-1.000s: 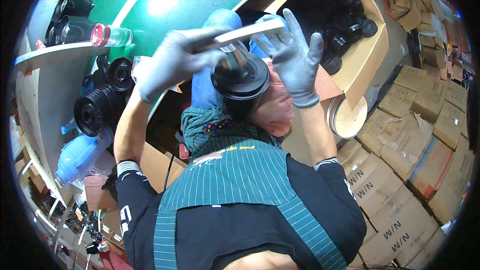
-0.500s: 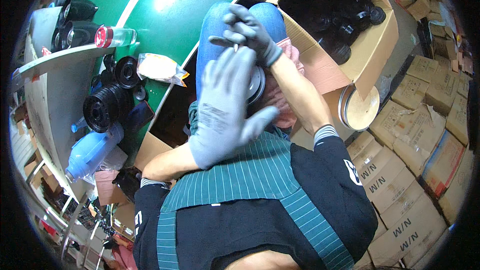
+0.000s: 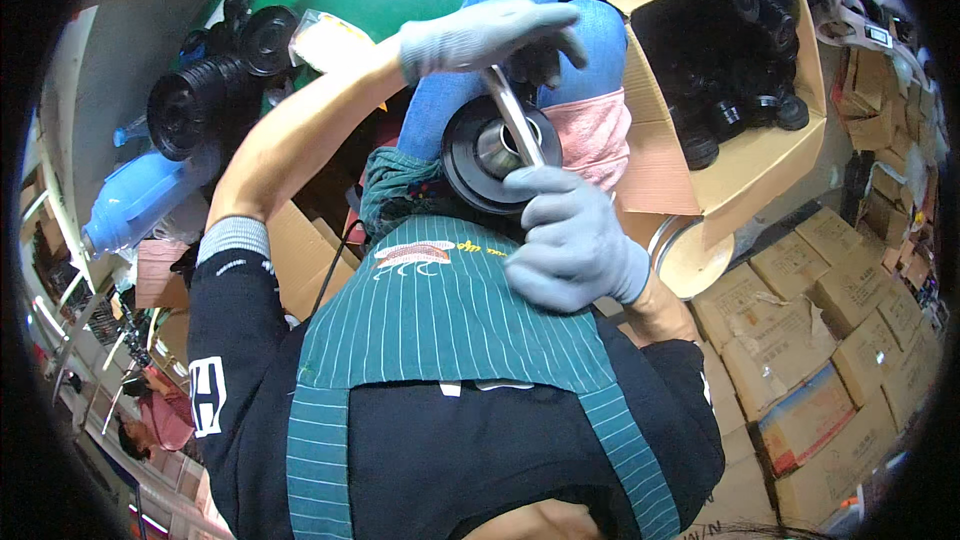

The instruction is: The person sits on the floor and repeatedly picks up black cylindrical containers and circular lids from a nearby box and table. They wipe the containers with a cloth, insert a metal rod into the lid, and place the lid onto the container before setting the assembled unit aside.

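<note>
Both my hands wear grey gloves. A round black part (image 3: pixel 462 172) with a flared rim and a shiny metal hub (image 3: pixel 492 152) rests at my lap. A bright metal rod (image 3: pixel 513 115) slants across it, its upper end passing beneath my left hand. My right hand (image 3: pixel 575 240) is closed in a fist round the rod's near end, beside the black part. My left hand (image 3: pixel 495 35) reaches over my knees, its fingers bent round something dark and hidden. What it grips there I cannot make out.
An open cardboard box (image 3: pixel 765 175) with several black parts stands to the right. Stacked black discs (image 3: pixel 185 110) and a blue bottle-like container (image 3: pixel 140 202) are at the left. Sealed cartons (image 3: pixel 760 360) cover the lower right. A pink cloth (image 3: pixel 597 135) lies over my right knee.
My hands have moved apart: the left went up and over my knees, the right came down towards me and closed on the metal rod. The black part now shows more fully.
</note>
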Motion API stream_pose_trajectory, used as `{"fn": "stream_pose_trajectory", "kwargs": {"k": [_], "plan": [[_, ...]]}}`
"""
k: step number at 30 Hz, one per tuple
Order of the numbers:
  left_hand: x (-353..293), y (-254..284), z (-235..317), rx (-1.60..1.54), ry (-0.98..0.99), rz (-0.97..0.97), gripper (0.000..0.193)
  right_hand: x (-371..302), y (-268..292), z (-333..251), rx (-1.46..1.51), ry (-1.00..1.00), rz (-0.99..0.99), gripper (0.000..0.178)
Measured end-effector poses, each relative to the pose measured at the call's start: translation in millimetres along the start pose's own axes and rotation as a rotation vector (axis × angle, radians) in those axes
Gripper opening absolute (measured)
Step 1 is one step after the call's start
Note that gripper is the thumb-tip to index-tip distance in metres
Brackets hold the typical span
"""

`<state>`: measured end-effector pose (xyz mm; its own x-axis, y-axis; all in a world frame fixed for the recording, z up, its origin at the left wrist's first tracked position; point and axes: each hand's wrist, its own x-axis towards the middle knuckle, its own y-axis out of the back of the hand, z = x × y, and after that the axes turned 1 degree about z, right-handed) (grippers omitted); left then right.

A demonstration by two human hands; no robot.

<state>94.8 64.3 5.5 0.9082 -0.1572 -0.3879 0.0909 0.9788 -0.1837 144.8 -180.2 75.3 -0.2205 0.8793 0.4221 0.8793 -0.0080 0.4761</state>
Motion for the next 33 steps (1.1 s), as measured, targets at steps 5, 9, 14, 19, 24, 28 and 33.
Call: {"fn": "stream_pose_trajectory", "kwargs": {"k": [5, 9, 14, 19, 24, 28, 33], "plan": [[81.1, -37.9, -4.9, 0.060, -0.173, -0.337, 0.068, 61.4, -19.8, -2.1, -0.056, -0.039, -0.503, 0.024], [90.4, -66.0, 7.2, -0.138, -0.221, -0.564, 0.066, 95.5, -45.5, 20.3, -0.020, 0.026, -0.333, 0.028], [80.8, -48.9, 12.2, 0.190, -0.287, -0.319, 0.065, 92.3, -24.4, 5.2, 0.111, -0.132, -0.454, 0.035], [46.2, -15.1, 9.8, 0.600, -0.335, -0.158, 0.064, 62.3, -7.4, 9.1, 0.675, -0.206, 0.281, 0.061], [43.7, 49.8, -39.5, 0.231, -0.528, 0.143, 0.049, -6.3, -12.8, 5.0, 0.844, -0.223, 0.937, 0.076], [-12.6, 89.2, -95.7, -0.007, -0.338, 0.876, 0.049, -47.9, -34.4, 1.7, 0.586, -0.531, 0.971, 0.070], [-85.6, 115.1, -104.6, 0.068, -0.027, 0.823, 0.044, -49.5, -53.8, -12.3, 0.216, -0.893, 0.563, 0.098]]}}
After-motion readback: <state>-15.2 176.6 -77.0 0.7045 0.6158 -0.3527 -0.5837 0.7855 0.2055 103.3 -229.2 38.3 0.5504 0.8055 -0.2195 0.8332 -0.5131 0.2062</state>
